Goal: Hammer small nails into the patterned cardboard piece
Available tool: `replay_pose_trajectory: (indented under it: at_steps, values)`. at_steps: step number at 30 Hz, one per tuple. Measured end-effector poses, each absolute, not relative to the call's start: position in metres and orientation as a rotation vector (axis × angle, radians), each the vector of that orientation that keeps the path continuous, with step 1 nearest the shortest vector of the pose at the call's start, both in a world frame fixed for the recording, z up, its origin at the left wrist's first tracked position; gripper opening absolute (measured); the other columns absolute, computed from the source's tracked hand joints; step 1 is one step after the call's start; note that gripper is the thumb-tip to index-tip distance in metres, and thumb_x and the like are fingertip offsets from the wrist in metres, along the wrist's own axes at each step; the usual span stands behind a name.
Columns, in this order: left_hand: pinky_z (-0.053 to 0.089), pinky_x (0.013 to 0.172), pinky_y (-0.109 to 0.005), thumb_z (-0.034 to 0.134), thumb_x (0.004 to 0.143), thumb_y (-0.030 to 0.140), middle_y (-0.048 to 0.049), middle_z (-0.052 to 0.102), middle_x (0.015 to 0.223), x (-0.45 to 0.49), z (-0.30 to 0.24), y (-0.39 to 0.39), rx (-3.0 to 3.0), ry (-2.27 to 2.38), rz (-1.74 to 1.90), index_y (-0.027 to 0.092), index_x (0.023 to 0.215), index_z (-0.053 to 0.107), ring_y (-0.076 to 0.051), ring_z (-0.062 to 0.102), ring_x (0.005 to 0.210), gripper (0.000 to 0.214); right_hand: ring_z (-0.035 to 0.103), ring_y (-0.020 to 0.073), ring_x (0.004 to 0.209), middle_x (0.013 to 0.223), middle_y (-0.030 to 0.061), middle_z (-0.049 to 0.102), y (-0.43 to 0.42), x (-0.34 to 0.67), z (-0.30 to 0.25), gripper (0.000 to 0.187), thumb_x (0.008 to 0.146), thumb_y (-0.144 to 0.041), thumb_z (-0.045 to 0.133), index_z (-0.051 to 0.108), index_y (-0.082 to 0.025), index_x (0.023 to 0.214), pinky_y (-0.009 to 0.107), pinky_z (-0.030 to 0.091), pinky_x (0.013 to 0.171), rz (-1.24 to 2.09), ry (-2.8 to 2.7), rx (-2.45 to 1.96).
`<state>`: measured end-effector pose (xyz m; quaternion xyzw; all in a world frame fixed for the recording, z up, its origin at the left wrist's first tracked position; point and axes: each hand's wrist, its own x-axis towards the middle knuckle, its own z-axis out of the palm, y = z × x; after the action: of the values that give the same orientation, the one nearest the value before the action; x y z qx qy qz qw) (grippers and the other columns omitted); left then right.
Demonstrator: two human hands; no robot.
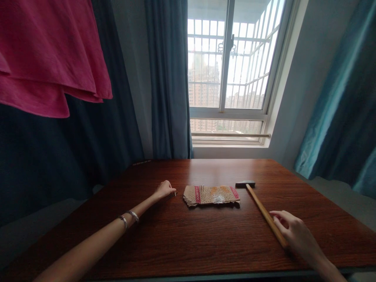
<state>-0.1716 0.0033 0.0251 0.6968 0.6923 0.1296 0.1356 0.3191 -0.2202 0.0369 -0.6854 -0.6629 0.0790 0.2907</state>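
Observation:
At the table's middle left, my left hand [164,189] is closed in a pinch on a thin nail [175,193], whose shiny end shows past the fingertips. Further right lies a stack of cardboard [211,195], its top dotted with many small holes and crossed by pink bands. Several nails [202,188] stand upright in its top, toward the left end. A hammer [263,210] with a dark metal head and wooden handle rests flat on the table. My right hand [292,232] is beside the handle's lower part, loosely curved, thumb and fingers apart; contact is unclear.
The brown wooden table [176,246] reaches back to the wall below a barred window [226,113]. Blue curtains [169,78] hang on both sides. A pink cloth [55,58] hangs at the upper left.

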Motion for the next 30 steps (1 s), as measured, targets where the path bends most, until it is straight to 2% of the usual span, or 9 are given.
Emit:
replay_pose_trajectory:
  at_steps: [12,20,30]
  values:
    - [0.035,0.048,-0.021,0.063,0.051,0.036,-0.0086,0.067,0.068,-0.162,0.027,0.014,1.906,2.018,0.331,0.014,0.059,0.068,-0.019,0.059,0.065,0.025,0.062,0.0184,0.074,0.086,0.0041,0.068,-0.220,0.306,0.043,0.032,0.076,-0.038,0.043,0.063,-0.021,0.095,0.027,0.047,0.070,0.273,-1.725,-1.846]
    - [0.037,0.050,-0.023,0.060,0.055,0.033,-0.0114,0.066,0.069,-0.154,0.027,0.016,1.906,2.055,0.340,0.011,0.062,0.064,-0.021,0.060,0.066,0.024,0.063,0.0194,0.069,0.083,0.0057,0.068,-0.223,0.298,0.046,0.032,0.076,-0.038,0.044,0.064,-0.020,0.093,0.028,0.048,0.065,0.268,-1.724,-1.778]
    - [0.035,0.050,-0.023,0.059,0.057,0.028,-0.0077,0.060,0.055,-0.145,0.038,0.007,1.977,2.005,0.373,0.008,0.056,0.062,-0.020,0.058,0.062,0.020,0.063,0.0194,0.071,0.084,0.0066,0.068,-0.217,0.280,0.050,0.033,0.074,-0.037,0.046,0.066,-0.020,0.094,0.028,0.048,0.068,0.342,-1.683,-1.686]
